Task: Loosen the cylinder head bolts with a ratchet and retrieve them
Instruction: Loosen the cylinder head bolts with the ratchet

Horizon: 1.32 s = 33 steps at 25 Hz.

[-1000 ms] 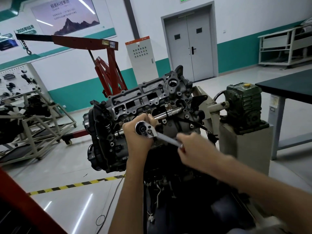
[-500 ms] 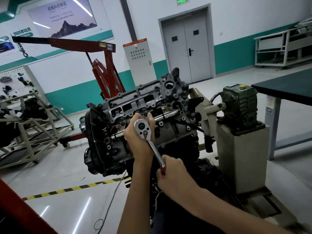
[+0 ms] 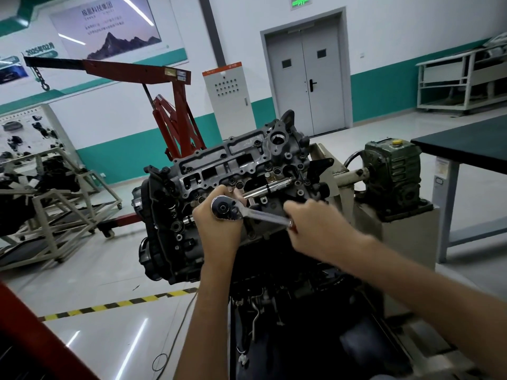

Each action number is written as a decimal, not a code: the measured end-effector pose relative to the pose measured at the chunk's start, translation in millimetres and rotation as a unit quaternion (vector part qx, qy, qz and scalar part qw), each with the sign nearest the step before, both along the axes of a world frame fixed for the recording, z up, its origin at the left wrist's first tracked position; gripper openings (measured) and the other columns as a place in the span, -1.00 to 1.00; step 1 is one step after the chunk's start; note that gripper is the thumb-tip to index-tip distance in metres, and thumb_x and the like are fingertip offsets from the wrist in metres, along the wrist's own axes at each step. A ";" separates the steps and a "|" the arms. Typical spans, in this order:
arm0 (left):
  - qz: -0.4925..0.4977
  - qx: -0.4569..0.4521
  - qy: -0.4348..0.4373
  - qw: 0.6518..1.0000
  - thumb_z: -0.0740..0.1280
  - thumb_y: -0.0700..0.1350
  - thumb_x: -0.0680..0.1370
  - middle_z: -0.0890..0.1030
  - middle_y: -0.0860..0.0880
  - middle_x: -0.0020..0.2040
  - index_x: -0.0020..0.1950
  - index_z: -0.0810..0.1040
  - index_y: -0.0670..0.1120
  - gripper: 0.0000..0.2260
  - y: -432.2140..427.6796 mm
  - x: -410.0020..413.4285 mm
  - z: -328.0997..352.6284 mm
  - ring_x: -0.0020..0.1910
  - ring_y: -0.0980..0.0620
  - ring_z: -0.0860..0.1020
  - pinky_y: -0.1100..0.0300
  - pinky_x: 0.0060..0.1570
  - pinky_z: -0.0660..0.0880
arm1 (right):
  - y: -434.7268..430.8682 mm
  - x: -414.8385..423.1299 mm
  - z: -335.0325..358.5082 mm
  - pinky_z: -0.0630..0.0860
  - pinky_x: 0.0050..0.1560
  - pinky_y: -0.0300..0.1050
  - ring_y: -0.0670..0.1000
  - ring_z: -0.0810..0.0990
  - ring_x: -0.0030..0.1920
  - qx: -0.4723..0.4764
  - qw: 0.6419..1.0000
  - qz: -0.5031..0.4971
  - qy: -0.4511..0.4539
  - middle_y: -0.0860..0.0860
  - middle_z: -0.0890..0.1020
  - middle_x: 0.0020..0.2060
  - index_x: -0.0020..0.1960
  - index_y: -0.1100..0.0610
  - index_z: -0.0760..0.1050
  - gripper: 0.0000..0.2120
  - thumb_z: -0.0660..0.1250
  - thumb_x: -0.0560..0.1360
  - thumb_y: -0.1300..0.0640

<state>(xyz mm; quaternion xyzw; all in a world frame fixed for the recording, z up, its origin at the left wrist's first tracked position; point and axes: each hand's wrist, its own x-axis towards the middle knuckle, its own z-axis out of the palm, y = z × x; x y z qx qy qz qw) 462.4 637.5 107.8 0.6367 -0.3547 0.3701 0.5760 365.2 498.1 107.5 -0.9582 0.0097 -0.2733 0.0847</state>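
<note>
the left hand is cupping the round chrome head of the steel ratchet — probably keeping its socket square on a hidden bolt in the dark grey cast cylinder head — while the right hand is gripping the handle for leverage.

A wall banner reads "2025年02月" (poster lettering too blurred).

The engine is mounted on a beige stand at centre right, with a green gearbox on its pedestal. The glossy floor carries a yellow-black stripe, a loose cable, a red hoist, and white frames at left.
</note>
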 end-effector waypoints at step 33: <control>-0.090 0.064 -0.031 0.993 0.26 -0.38 0.32 0.37 0.22 -0.51 -0.44 0.32 0.19 -0.56 2.2 9.2 5.3 -0.49 0.28 0.30 0.48 -0.42 0.18 | -25.8 9.7 23.3 0.45 -0.31 -0.07 0.05 0.38 -0.40 -0.099 0.995 0.025 -0.006 -0.08 0.24 -0.50 -0.19 0.05 0.25 -0.86 0.22 0.42 0.19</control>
